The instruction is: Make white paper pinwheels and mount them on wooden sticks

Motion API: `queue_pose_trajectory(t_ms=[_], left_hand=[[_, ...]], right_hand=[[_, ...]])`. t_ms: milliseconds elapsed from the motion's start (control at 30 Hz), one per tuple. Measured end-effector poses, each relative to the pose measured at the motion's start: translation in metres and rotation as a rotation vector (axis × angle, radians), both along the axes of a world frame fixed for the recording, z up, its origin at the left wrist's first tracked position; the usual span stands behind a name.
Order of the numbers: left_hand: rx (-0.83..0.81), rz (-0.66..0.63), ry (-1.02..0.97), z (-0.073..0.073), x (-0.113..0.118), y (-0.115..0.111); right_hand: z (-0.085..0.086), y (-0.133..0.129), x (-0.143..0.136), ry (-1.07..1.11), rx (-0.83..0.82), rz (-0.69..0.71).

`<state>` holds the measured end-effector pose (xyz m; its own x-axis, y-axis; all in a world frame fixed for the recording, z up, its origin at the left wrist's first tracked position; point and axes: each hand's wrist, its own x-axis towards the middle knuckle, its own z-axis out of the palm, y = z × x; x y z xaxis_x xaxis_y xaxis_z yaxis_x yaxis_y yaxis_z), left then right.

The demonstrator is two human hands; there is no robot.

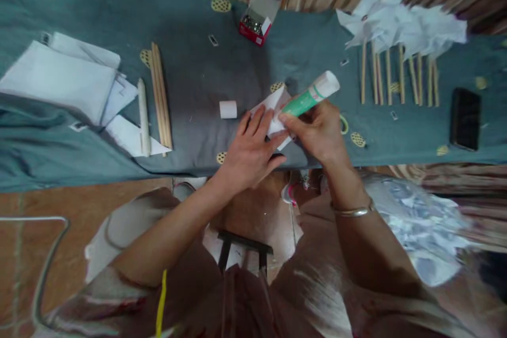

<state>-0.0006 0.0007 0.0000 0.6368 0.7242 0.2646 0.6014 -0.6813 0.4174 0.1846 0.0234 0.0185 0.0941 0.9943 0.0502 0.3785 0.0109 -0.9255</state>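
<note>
A small folded white paper (276, 111) lies on the cloth-covered table in front of me. My left hand (253, 145) rests flat on its left part, fingers spread. My right hand (319, 129) is closed around a green and white glue stick (307, 100), tilted with its lower end at the paper; the tip is hidden by my fingers. The white cap (228, 110) lies on the cloth left of the paper. Behind it stands an open red box (253, 29) of small metallic pieces.
White paper sheets (59, 76) lie at the left, beside a white rolled stick (143, 116) and wooden sticks (160, 97). Paper pinwheels (396, 21) on sticks lie at the back right, near a black phone (466, 119). A green ring (344, 124) is beside my right hand.
</note>
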Motion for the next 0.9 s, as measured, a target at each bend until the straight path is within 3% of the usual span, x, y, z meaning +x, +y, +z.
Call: queue_pose_trajectory(t_ms=[267,467,567,667,767,900], left_hand=[[0.044,-0.016,-0.03,-0.003,-0.002,0.002],[0.144,0.035,-0.182,0.016,-0.022,0.006],[0.203,0.2,-0.199,0.023,-0.04,0.013],[0.114,0.357,-0.139,0.019,-0.054,0.022],[0.01,0.394,-0.107,0.015,-0.06,0.029],[-0.07,0.377,-0.239,0.018,-0.057,0.029]], right_hand=[[0.017,0.005,0.003,0.493,0.021,-0.142],[0.02,0.009,0.007,0.815,-0.053,-0.269],[0.016,0.008,0.008,0.862,-0.083,-0.253],[0.017,0.005,0.003,0.878,-0.119,-0.216],[0.02,0.001,-0.008,0.89,-0.163,-0.183],[0.025,-0.001,-0.023,0.912,-0.207,-0.14]])
